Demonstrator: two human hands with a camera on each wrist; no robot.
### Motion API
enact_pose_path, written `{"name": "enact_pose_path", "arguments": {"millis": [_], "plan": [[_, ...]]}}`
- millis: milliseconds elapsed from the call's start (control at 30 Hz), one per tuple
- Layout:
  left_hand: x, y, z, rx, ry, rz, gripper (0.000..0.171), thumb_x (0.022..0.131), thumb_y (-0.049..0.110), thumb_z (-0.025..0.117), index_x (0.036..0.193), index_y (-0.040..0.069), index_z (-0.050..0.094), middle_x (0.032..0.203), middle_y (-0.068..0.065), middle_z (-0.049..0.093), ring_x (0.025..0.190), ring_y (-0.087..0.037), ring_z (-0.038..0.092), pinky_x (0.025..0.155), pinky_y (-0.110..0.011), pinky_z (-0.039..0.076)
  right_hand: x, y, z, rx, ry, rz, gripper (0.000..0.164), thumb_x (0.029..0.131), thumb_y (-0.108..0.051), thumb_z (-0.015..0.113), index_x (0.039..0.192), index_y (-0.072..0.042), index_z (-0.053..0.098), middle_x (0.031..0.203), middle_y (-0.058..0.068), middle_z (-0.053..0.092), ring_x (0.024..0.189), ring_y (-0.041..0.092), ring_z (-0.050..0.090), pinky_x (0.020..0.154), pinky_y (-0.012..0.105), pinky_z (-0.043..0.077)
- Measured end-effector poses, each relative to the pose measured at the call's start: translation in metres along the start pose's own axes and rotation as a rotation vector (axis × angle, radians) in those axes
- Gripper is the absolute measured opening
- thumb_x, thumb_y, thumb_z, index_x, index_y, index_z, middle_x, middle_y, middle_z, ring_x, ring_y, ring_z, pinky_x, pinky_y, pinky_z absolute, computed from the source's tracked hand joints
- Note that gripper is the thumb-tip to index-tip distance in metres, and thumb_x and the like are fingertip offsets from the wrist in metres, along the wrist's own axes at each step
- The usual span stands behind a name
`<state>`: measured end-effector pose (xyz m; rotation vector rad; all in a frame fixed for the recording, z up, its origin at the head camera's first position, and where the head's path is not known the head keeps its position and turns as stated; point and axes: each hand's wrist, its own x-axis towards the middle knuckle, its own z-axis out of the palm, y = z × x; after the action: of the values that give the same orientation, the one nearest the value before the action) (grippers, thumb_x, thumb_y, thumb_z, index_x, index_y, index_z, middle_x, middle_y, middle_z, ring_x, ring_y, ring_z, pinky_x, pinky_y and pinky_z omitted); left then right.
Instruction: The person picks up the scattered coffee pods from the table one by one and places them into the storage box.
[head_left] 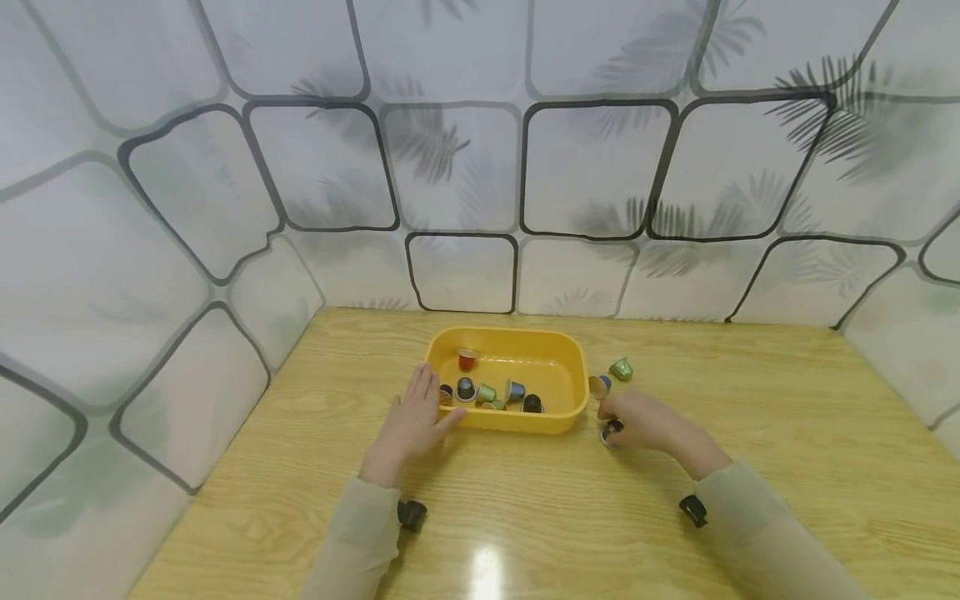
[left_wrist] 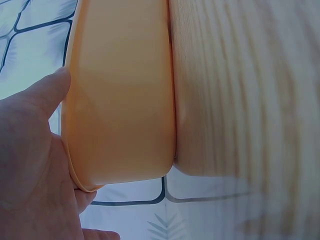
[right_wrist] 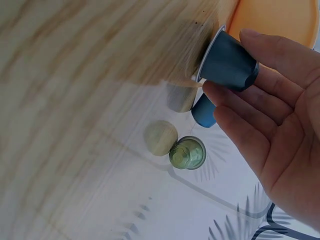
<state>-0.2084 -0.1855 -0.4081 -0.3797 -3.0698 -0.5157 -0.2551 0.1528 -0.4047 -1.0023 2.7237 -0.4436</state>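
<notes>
A yellow plastic box (head_left: pixel 510 423) sits on the table with several coffee capsules inside, among them a red capsule (head_left: pixel 467 360) and a blue capsule (head_left: pixel 514 391). My left hand (head_left: pixel 408 425) rests at its near left corner, fingers fairly straight along the left end and thumb on the near rim. Beyond the box's right end, my right hand (head_left: pixel 643 421) pinches a dark capsule (right_wrist: pixel 227 61) between thumb and fingers, close over the table. Just past that hand lie another blue capsule (right_wrist: pixel 204 111) and a green capsule (right_wrist: pixel 188 152).
The wooden table (head_left: pixel 480 492) stretches to both sides of the box and toward me. Behind it rises a pale wall (head_left: pixel 465 275) with a stone and leaf pattern. Black bands (head_left: pixel 411 515) sit at both wrists over light sleeves.
</notes>
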Motion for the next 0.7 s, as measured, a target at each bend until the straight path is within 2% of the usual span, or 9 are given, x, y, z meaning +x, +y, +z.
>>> {"name": "enact_pose_path", "arguments": {"millis": [400,700], "plan": [[0.0,0.0017,0.0005,-0.005,-0.01,-0.013,0.079,0.09,0.052,0.037,0.137,-0.008,0.017,0.144,-0.02,0.002,0.132,-0.029,-0.001,0.096,-0.059,0.019,0.0002,0.0009,0.0045,0.006,-0.001,-0.018,0.012,0.07,-0.001,0.069,0.079,-0.007,0.063,0.071,-0.007,0.054,0.061,0.008,0.043,0.056,0.024,0.04],[0.0007,0.0004,0.0002,-0.007,0.0,-0.004,0.079,0.09,0.051,0.037,0.137,-0.009,0.016,0.144,-0.021,0.002,0.132,-0.03,0.0,0.095,-0.059,0.018,0.0012,-0.0002,0.0034,0.018,0.004,-0.028,0.012,0.07,0.002,0.067,0.076,-0.008,0.062,0.069,-0.006,0.053,0.061,0.009,0.043,0.055,0.024,0.039]]}}
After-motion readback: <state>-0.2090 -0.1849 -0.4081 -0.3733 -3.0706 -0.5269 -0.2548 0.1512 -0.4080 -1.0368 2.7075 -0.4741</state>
